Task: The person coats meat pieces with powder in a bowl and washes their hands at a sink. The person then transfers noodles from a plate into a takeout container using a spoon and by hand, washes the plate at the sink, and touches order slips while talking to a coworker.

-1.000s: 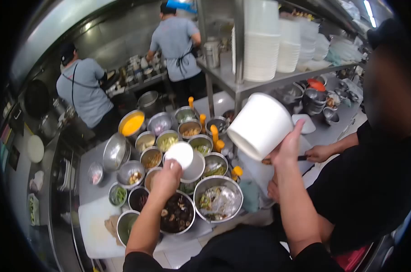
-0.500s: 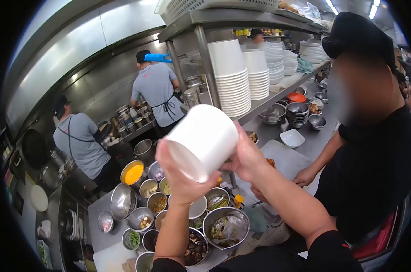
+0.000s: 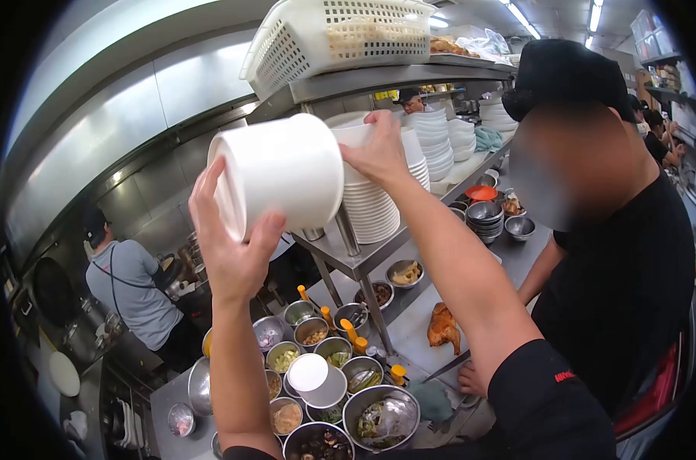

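Left hand [image 3: 236, 249] has the tub [image 3: 286, 172], thumb on its side, fingers at one end; tub is tipped sideways, mid-air, in front of the stack [image 3: 369, 205] on the shelf [image 3: 361, 266]. Right hand [image 3: 382, 159] is up at the stack's top, fingers part bent; can't tell if it's gripping anything. Bowls [image 3: 381, 418] sit below, chicken [image 3: 444, 326] on the board [image 3: 411, 320] right of them.

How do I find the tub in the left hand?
Find the steel shelf with the tall stack of white tubs. Just left of that stack, the left hand holds one big white tub. Unlike those in the stack, it is tipped sideways.
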Demonstrator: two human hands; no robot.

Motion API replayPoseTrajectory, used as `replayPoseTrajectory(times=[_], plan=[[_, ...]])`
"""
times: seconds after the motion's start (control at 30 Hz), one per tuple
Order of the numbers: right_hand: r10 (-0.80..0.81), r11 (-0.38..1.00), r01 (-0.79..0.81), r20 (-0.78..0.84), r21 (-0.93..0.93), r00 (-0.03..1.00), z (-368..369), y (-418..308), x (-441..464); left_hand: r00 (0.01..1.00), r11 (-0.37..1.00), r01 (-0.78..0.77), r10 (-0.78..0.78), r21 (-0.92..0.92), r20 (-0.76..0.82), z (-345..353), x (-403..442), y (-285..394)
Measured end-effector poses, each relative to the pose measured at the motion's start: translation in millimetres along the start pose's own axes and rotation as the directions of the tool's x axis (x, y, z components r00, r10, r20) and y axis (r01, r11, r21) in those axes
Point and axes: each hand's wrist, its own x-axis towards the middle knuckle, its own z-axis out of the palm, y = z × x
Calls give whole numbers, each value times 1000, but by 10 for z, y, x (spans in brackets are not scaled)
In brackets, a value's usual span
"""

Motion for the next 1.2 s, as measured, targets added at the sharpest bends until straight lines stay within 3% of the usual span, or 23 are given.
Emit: replayPoseTrajectory(times=[0.07,0.2,0.23,0.3,0.43,0.47,0.57,0.73,0.83,0.93,1.03,1.07,1.1,1.17,1.2], plan=[[-74,997,71,-163,-23,984,-102,-22,-74,1000,997,-24,22,70,18,126,162,122],[-83,996,83,-307,-10,948,-350,-3,-294,993,973,-119,113,198,42,531,550,474],[-37,996,60,-301,67,953,-413,-10,-339,988,957,-151,142,248,53,655,646,562],[59,974,3,-266,227,962,-486,-45,-462,983,954,-96,46,286,177,918,779,646],[112,972,-83,-119,221,987,-408,204,-704,914,904,-53,-126,424,384,1280,895,723],[105,971,-77,-114,228,988,-394,218,-723,902,899,-165,-29,405,431,1365,910,638],[176,949,-139,-110,283,978,-349,198,-714,841,840,-250,-59,482,538,1606,919,539],[-15,1000,15,-204,-4,979,-215,218,-766,846,884,28,-269,467,460,1739,871,227],[-36,994,17,-177,-107,984,-97,296,-676,835,882,-25,-240,470,495,1724,803,-116],[-100,972,77,-93,-223,991,99,512,-595,876,913,-169,-34,372,481,1364,536,-35],[-153,979,151,-5,-139,988,199,614,-605,727,940,-194,-53,279,684,531,40,263],[-146,980,153,67,-130,987,192,616,-583,604,954,-92,-174,285,778,290,-231,244],[-96,987,103,58,-123,994,145,520,-656,458,957,2,-260,292,850,66,-475,246],[-15,991,14,-5,-135,1000,-84,316,-770,9,850,38,-526,525,851,-168,-1043,197],[-11,999,10,-25,-42,1000,-194,199,-882,67,825,17,-564,564,823,-300,-1464,138]])
